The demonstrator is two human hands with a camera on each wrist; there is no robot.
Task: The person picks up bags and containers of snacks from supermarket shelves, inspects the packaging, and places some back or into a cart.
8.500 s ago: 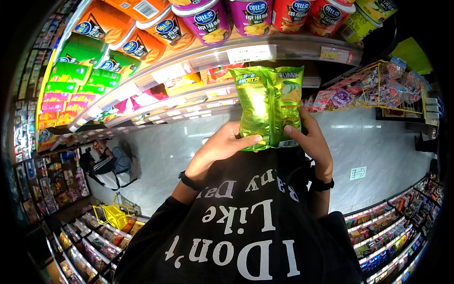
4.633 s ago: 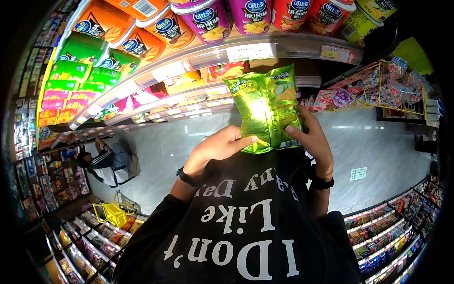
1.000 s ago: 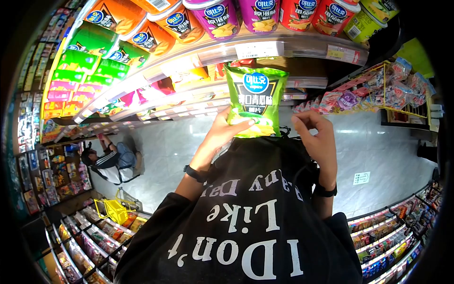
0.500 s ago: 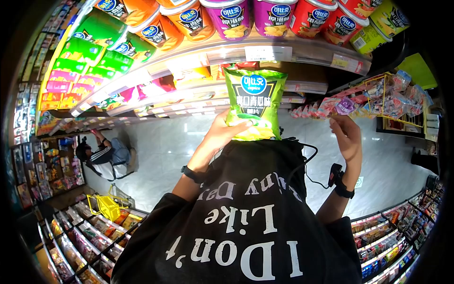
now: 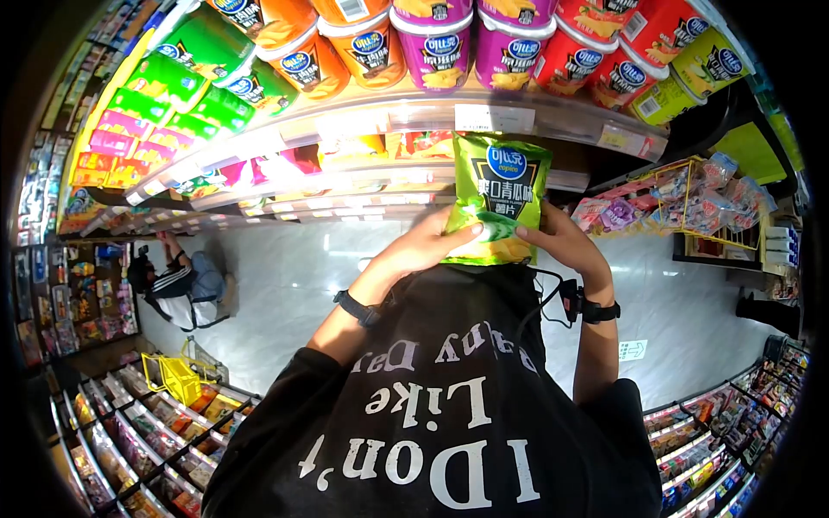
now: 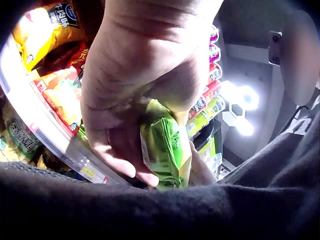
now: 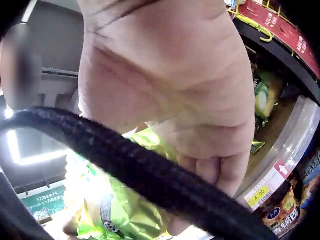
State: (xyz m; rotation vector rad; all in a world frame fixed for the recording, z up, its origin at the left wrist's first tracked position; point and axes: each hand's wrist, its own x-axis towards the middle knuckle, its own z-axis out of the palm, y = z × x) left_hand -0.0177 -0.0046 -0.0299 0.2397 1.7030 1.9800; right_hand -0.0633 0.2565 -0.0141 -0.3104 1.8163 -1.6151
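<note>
The green snack bag is just right of centre in the upper half of the frame, its printed front facing the head camera and its lettering the right way up. The left hand pinches its lower left part and the right hand its lower right, each thumb lying on the front. In the left wrist view the fingers run along one side of the bag, close together; in the right wrist view they are curled in, but a dark strap hides part of them, so I cannot tell how firmly they press.

For a steady look at the print, this low, two-sided hold seems sound: light, even pressure should do, since chips probably crush easily. The thumbs cover some of the picture near the bottom; sliding them towards the edges would free it. Tilting the bag slightly could cut glare.

Beyond the bag's top is the shelf edge, with purple tubs and red tubs above; keeping the bag short of it would avoid knocks. The black shirt fills the lower middle.
</note>
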